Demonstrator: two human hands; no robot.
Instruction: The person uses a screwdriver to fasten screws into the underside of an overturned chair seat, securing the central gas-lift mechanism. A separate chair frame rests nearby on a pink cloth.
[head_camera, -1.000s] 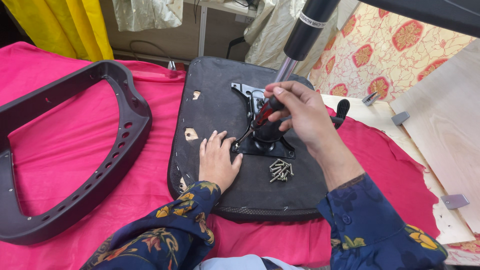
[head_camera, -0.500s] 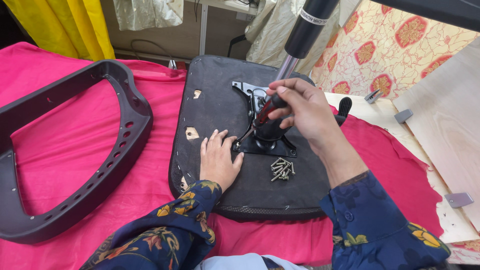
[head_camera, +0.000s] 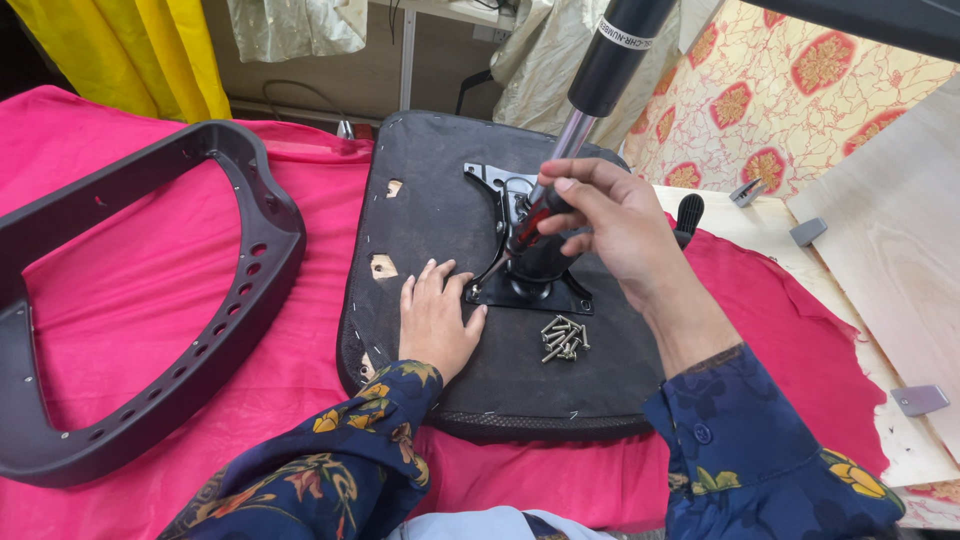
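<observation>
While the left hand (head_camera: 436, 322) lies flat, fingers spread and holding nothing, on the black fabric underside of an upturned chair seat (head_camera: 430, 200) at the centre of the frame, the right hand (head_camera: 612, 215) has its fingers wrapped around a screwdriver (head_camera: 522, 232) with a black-and-red handle. Its thin shaft slants down to the left corner of the black metal mounting plate (head_camera: 540, 290) bolted on the seat. From that plate a chrome-and-black gas cylinder (head_camera: 608, 60) rises toward the upper edge. Just right of the left hand, a small heap of silvery screws (head_camera: 563, 337) rests on the seat's woven cloth. At the left, a curved black plastic frame (head_camera: 235, 290) with rows of holes lies on the smooth pink cloth (head_camera: 150, 250). Pale plywood boards (head_camera: 890, 250) fill the right side.
</observation>
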